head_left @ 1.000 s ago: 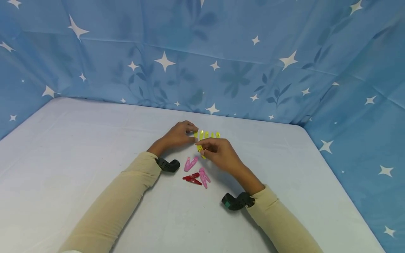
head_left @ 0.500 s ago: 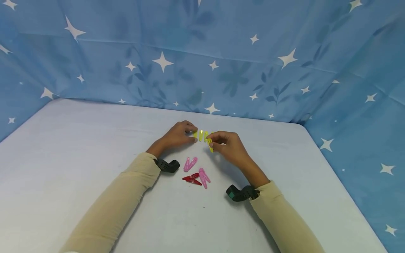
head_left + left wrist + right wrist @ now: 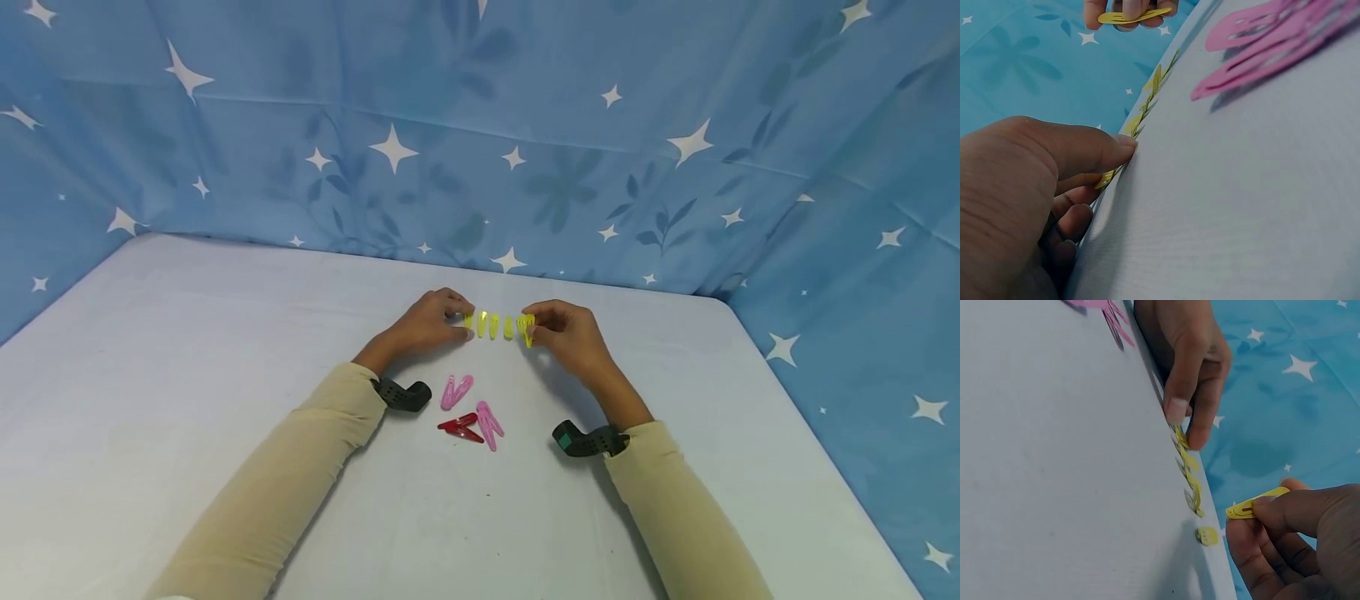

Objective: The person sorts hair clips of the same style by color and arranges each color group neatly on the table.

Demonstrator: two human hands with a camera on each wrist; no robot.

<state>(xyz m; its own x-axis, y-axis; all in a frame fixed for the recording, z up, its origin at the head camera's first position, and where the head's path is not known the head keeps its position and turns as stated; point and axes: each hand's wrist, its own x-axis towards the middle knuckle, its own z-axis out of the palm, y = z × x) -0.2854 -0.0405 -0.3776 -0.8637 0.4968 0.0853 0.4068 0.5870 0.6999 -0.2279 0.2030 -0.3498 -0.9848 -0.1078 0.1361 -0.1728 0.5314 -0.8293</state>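
Note:
Several yellow snap hair clips (image 3: 494,326) lie in a row on the white table. My left hand (image 3: 427,323) pinches the leftmost yellow clip (image 3: 1105,180) end to end between thumb and fingers, at the table surface. At the row's right end, my right hand (image 3: 573,340) holds another yellow hair clip (image 3: 1257,504) between thumb and fingers. In the right wrist view this clip is raised off the cloth, beside the last clip (image 3: 1207,536) of the row.
Nearer me lie two pairs of pink hair clips, one pair (image 3: 456,392) above and the other (image 3: 490,426) to the right of a red pair (image 3: 461,427). A blue star-patterned curtain (image 3: 450,167) hangs behind the white-covered table (image 3: 300,517).
My right hand has moved right and slightly away from me with its yellow clip, from below the row to the row's right end. My left hand has stayed at the left end.

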